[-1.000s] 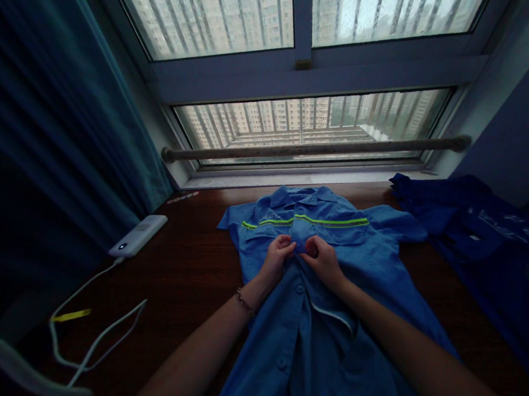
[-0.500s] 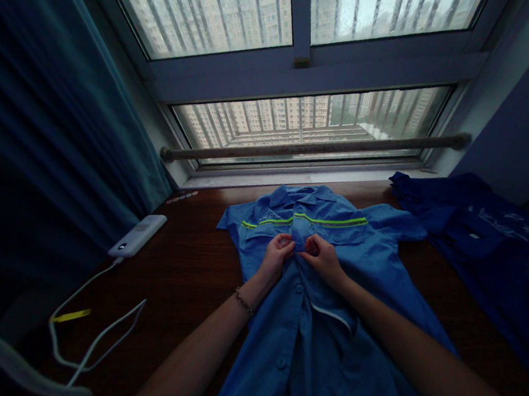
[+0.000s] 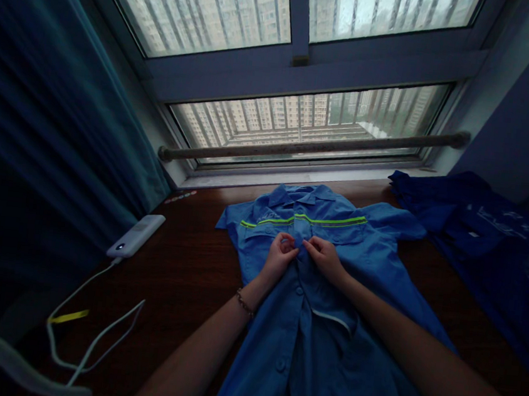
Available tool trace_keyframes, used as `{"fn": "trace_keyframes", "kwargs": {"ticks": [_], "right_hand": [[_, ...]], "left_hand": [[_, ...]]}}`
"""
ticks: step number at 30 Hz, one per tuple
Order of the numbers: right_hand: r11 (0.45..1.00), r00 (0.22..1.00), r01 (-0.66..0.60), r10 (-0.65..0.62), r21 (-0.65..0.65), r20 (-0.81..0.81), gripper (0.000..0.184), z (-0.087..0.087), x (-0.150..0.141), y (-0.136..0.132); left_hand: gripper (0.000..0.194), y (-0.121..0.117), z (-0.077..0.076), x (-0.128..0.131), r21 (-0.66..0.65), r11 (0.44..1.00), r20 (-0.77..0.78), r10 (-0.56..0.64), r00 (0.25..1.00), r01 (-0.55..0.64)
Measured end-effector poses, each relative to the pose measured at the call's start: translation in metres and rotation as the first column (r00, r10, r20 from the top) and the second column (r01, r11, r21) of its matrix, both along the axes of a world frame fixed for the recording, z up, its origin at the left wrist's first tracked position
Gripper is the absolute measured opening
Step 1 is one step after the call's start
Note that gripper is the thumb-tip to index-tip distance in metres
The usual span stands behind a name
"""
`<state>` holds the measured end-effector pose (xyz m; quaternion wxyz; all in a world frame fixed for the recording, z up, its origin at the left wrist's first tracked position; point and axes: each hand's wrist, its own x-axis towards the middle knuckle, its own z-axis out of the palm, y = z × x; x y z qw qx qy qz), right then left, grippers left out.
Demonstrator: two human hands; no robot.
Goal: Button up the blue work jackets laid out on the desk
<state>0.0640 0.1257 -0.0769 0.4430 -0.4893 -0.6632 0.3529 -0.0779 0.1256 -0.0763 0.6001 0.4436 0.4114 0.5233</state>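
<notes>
A blue short-sleeved work shirt (image 3: 379,279) with a yellow-green stripe across the chest lies front up, collar toward the window. My left hand (image 3: 281,255) and my right hand (image 3: 325,257) meet at its front placket, just below the stripe. Each hand pinches the cloth between thumb and fingers, with a small gap between the fingertips. Whatever button sits there is hidden by my fingers. Lower on the placket, one button (image 3: 299,291) and another button (image 3: 280,366) show. A bracelet (image 3: 244,303) is on my left wrist.
The shirt rests on a dark wooden surface (image 3: 182,259). A darker blue garment (image 3: 490,247) with white print lies at the right. At the left are a white power bank (image 3: 136,235), its white cable (image 3: 55,327) and a blue curtain (image 3: 66,108). A metal rail (image 3: 317,147) crosses the window.
My fingertips have shifted slightly along the placket, and the right hand's fingers have straightened and turned. Both hands stay at the same spot on the shirt.
</notes>
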Motion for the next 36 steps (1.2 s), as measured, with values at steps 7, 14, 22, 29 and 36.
{"fn": "trace_keyframes", "kwargs": {"ticks": [7,14,22,29,36], "right_hand": [[0.985,0.997,-0.056,0.045,-0.161,-0.070,0.037,-0.007,-0.001,0.007],[0.962,0.994,-0.097,0.080,-0.255,-0.075,0.037,-0.008,0.002,0.013],[0.949,0.960,-0.181,0.227,-0.257,0.162,0.020,0.003,0.022,0.000],[0.906,0.973,-0.222,0.181,-0.359,-0.144,0.019,0.005,0.031,-0.034],[0.791,0.870,-0.306,0.006,-0.530,-0.494,0.036,0.007,0.029,-0.029]], "left_hand": [[0.040,0.000,0.000,-0.001,0.030,0.999,-0.054,-0.025,0.998,0.026],[0.043,0.005,-0.003,-0.001,0.018,0.999,-0.045,-0.044,0.998,0.045],[0.043,0.020,-0.007,-0.009,0.235,0.972,-0.369,0.086,0.925,0.003],[0.043,0.042,-0.006,-0.005,0.304,0.953,-0.423,0.133,0.896,0.002],[0.037,0.059,0.010,0.005,0.295,0.955,-0.396,0.152,0.906,-0.032]]}}
